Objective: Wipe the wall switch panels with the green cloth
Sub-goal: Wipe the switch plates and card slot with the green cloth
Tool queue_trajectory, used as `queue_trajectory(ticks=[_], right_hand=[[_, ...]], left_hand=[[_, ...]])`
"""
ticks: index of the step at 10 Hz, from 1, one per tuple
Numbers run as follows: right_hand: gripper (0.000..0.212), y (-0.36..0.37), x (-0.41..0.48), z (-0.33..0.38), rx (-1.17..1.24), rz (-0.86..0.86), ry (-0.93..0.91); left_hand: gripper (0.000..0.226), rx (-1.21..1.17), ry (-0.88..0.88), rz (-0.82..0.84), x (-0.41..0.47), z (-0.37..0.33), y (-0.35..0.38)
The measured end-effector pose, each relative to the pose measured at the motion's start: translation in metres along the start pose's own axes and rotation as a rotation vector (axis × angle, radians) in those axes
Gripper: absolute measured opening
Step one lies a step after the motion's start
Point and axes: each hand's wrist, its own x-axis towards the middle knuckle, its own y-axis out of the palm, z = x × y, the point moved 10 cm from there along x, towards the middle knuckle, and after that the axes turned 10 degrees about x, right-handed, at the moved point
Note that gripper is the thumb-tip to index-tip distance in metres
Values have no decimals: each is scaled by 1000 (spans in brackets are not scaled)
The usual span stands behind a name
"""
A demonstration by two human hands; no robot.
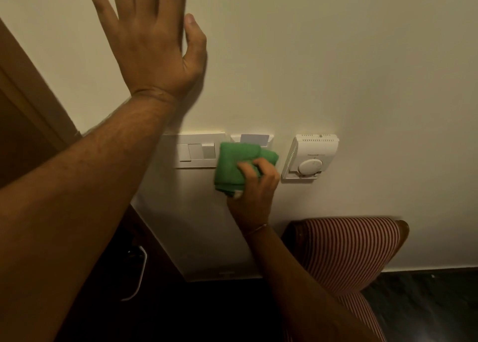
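Observation:
My right hand [252,191] grips a folded green cloth [234,168] and presses it against the wall. The cloth covers the gap between a white switch panel [192,150] with three rocker switches and a white key-card holder [254,138], hiding most of the holder. A card stands in the holder's top slot. My left hand [152,41] lies flat on the bare wall above the panels, fingers spread, holding nothing. A white thermostat [310,158] with a round dial is mounted to the right of the cloth, untouched.
A wooden door frame [31,103] runs down the left side. A door handle [139,271] shows below my left forearm. A chair with red-and-white striped upholstery [346,248] stands against the wall below the thermostat. Dark floor lies at the bottom right.

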Motion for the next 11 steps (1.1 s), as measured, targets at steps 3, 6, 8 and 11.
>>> queue_trajectory(ticks=[3,6,8,11], right_hand=[[27,-9,1,-15,1,27,-177],[95,34,-12,-11,-94,191,-45],[86,24,-8,-16,-120,139,-60],[88,31,-8,-15,-9,117,-19]], left_hand=[[60,29,1,-24,3,-1,-6],[54,50,7,12,6,-2,-9],[55,41,-2,53,6,-2,-12],[55,50,0,30,4,-1,-6]])
